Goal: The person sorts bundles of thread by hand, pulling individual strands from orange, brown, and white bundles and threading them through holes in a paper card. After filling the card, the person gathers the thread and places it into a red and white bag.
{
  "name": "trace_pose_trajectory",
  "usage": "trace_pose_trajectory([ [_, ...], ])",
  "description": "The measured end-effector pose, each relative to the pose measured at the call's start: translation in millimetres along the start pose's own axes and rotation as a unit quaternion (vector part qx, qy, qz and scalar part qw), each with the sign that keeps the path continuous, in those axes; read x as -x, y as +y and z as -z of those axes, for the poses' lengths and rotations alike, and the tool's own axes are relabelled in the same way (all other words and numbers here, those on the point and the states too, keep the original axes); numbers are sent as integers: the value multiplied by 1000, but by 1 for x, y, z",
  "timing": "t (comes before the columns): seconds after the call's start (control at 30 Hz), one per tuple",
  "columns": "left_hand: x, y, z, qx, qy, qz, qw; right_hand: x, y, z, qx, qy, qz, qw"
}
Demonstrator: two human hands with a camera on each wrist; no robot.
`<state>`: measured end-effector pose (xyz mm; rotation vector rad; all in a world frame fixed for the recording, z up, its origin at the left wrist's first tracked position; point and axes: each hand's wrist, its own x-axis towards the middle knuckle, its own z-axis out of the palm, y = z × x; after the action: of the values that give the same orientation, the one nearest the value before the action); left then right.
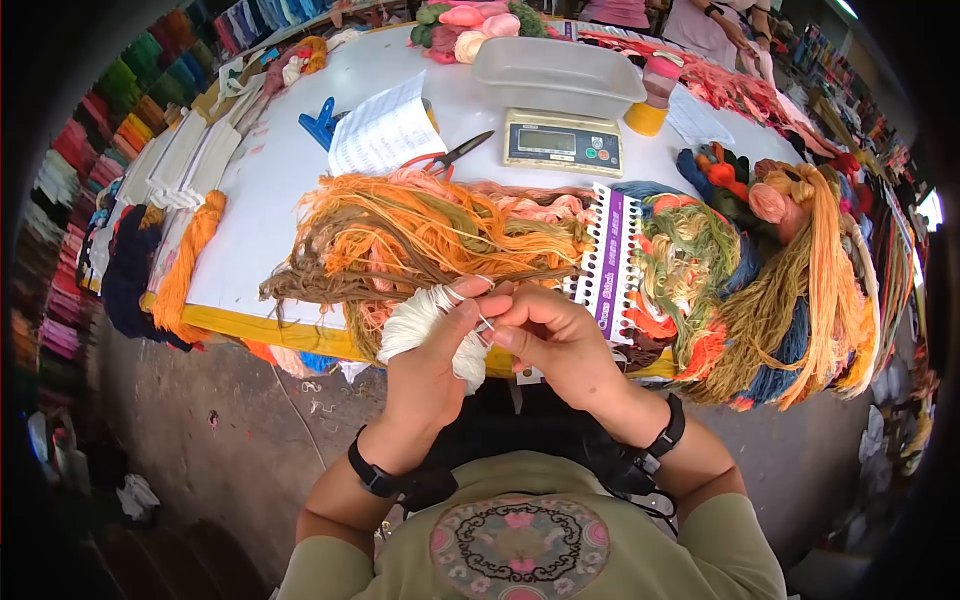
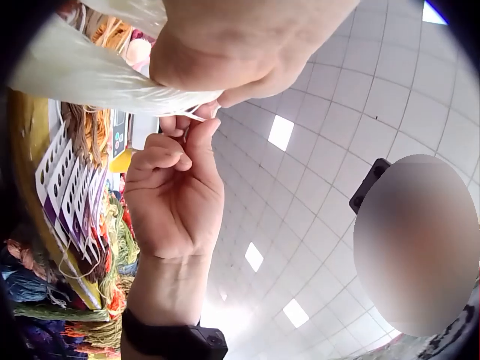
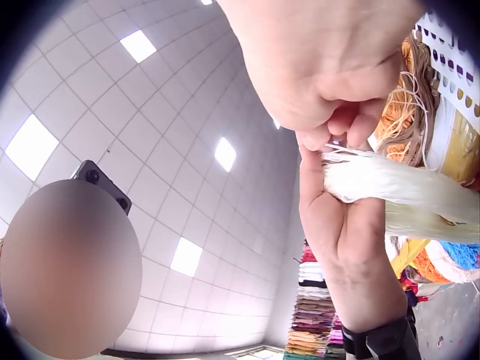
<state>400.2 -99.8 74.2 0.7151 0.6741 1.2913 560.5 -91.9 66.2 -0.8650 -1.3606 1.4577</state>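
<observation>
A skein of white thread (image 1: 408,326) hangs from my left hand (image 1: 428,372), which grips it near one end between thumb and fingers. My right hand (image 1: 562,345) meets it at the fingertips and pinches a thin white strand (image 2: 192,116) drawn from the skein's end. In the right wrist view the skein (image 3: 397,182) runs across the left palm and off to the side. Just beyond both hands lies a heap of orange and brown thread (image 1: 410,230). Beside it stand white cards (image 1: 606,265) with punched holes and a purple band.
Red-handled scissors (image 1: 455,152), a written sheet (image 1: 382,128) and a blue clip (image 1: 319,124) lie farther back. A digital scale (image 1: 562,142) stands by a plastic tub (image 1: 556,75). Multicoloured skeins (image 1: 800,290) drape over the right edge. Another person (image 1: 722,35) stands across the table.
</observation>
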Motion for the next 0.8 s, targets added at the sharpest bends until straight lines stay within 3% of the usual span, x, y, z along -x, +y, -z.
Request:
trace_pose_trajectory([
  [0.2, -6, 2, 5, 83, 47, 4, 995, 1, -5, -1, -32, -12, 28, 999],
  [0.27, -4, 6, 5, 95, 29, 14, 995, 0, -10, -2, 0, 39, -21, 999],
  [0.4, -4, 1, 6, 68, 40, 10, 997, -2, -7, -3, 75, 40, -5, 996],
  [0.47, -3, -1, 7, 57, 34, 11, 998, -4, 3, -2, 110, 32, 61, 992],
  [0.6, -3, 0, 6, 51, 32, 11, 998, -5, 2, -1, 133, 25, 102, 986],
  [0.7, -4, 14, 2, 59, 78, 22, 995, -2, -3, 0, 72, 13, 53, 996],
  [0.8, -15, 35, 18, 49, 151, -11, 987, 9, -8, 17, -112, -1, 60, 992],
])
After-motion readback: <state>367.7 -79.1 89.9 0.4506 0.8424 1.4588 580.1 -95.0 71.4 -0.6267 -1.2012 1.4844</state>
